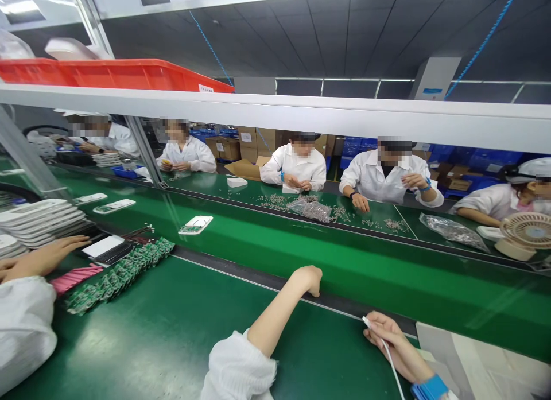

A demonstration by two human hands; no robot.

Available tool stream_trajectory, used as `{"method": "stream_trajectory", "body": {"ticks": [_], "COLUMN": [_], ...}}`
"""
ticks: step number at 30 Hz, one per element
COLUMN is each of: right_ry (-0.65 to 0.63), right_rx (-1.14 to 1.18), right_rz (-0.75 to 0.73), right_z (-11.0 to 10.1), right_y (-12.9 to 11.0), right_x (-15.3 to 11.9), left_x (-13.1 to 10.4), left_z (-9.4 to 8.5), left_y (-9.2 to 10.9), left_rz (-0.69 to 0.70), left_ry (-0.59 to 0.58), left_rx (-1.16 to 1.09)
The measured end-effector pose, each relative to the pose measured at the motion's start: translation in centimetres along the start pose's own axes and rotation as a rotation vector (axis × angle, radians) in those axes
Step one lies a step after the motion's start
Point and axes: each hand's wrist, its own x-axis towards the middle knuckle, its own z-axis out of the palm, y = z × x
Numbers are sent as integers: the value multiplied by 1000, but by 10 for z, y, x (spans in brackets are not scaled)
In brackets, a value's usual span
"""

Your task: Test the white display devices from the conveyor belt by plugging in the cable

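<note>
My left hand [309, 279] reaches over the dark rail at the near edge of the green conveyor, wrist bent. Its fingers curl downward and look closed; what they hold, if anything, is hidden. Lower right, my right hand [390, 338], with a blue wristband [430, 387], pinches a white cable [391, 362] close to its plug end. The rest of the cable hangs down out of frame. Between both hands lies the green work mat [331, 354]. Some pale, flat sheets [486, 360] lie just right of my right hand.
A co-worker's hand [45, 257] rests by stacked white casings [37, 222] at left, near green circuit boards [123, 274] and pink strips [77, 278]. White housings [196, 224] lie on the conveyor [258, 239]. Across it people sort small parts. A shelf [275, 110] crosses overhead.
</note>
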Motion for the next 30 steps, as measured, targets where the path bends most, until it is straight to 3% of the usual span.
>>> {"method": "stream_trajectory", "body": {"ticks": [13,30], "right_ry": [13,15], "right_rx": [-16,-3], "right_rz": [-11,-2], "right_z": [0,5], "right_y": [1,-4], "right_x": [0,-3], "left_x": [-3,1], "left_z": [0,3], "left_y": [10,7], "left_rz": [1,-12], "left_ry": [-24,9], "left_rx": [97,93]}}
